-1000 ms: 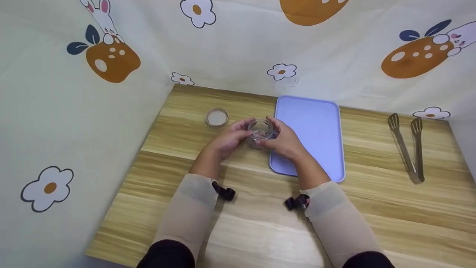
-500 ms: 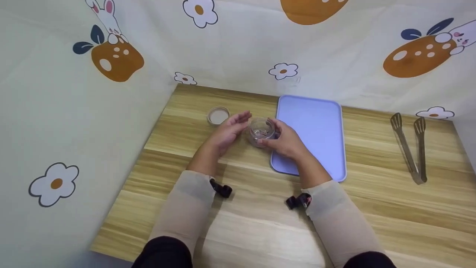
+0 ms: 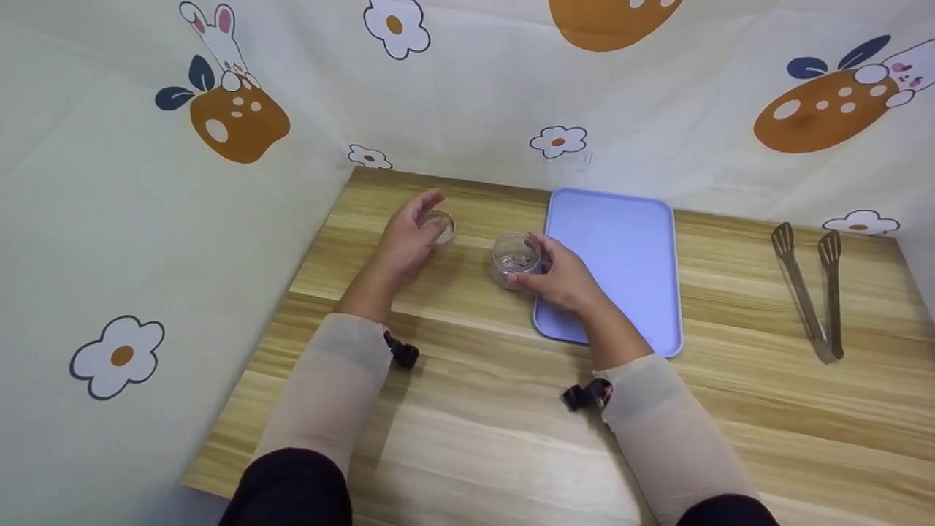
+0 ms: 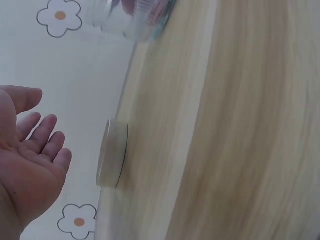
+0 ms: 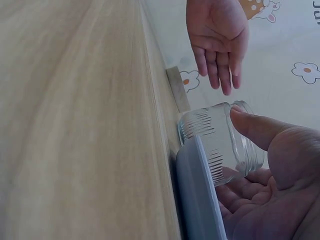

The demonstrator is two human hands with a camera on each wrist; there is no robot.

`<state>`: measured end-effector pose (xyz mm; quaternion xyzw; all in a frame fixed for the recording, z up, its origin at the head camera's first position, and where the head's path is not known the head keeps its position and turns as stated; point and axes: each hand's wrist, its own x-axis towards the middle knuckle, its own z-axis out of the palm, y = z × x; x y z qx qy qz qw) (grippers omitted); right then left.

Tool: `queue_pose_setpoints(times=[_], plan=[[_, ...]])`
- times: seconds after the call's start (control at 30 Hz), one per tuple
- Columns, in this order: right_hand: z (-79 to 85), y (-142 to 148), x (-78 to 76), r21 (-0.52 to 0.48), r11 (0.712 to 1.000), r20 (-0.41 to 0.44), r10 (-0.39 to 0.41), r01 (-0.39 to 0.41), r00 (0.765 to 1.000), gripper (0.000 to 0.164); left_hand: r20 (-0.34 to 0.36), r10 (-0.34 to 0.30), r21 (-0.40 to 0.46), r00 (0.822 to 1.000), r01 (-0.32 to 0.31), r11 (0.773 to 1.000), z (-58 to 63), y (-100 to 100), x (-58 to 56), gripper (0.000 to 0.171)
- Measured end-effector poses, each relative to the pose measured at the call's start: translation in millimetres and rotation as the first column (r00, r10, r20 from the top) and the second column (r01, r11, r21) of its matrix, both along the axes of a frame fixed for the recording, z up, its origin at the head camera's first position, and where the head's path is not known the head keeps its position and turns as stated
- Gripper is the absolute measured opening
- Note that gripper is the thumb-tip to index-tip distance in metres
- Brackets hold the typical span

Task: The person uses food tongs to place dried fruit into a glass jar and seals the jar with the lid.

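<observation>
A clear glass jar (image 3: 513, 257) with ribbed sides (image 5: 200, 122) stands upright on the table, uncovered, beside the tray's left edge. My right hand (image 3: 568, 277) grips it from the right, thumb on the near side and fingers curled round the far side. To the left, my left hand (image 3: 409, 235) hovers above a round, pale wood-coloured lid (image 3: 448, 234) and partly hides it in the head view. In the left wrist view that lid (image 4: 114, 154) lies flat on the table, apart from the loosely bent fingers (image 4: 52, 145), which hold nothing.
A light purple tray (image 3: 613, 248) lies right of the jar, under my right wrist. Farther right on the wooden table (image 3: 497, 409) are metal tongs (image 3: 803, 292) with slotted ends, spread apart. Patterned cloth walls (image 3: 467, 95) stand behind and to the left.
My left hand has let go of the jar and moved left, over the lid. The right hand has kept its grip on the jar, which stays in place.
</observation>
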<state>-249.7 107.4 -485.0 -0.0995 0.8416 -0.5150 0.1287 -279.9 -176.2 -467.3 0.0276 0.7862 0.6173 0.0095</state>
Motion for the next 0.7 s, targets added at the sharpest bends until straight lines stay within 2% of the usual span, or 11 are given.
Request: queue_pose_setpoints(times=[0.13,0.37,0.7], plan=[[0.0,0.4,0.1,-0.003,1.000,0.000,0.008,-0.008,1.000,0.097,0.002,0.013,-0.105,1.000,-0.013,0.994,-4.1,-14.5,-5.0,0.060],[-2.2,0.1,-0.8,0.013,1.000,0.002,0.007,-0.007,1.000,0.100,0.106,0.004,-0.247,0.994,0.023,0.969,-13.2,-34.0,-11.6,0.093],[0.4,0.2,0.5,0.043,0.999,-0.023,0.007,-0.006,1.000,0.097,0.189,-0.011,-0.302,0.982,0.068,0.951,-22.2,-38.1,-19.3,0.099]])
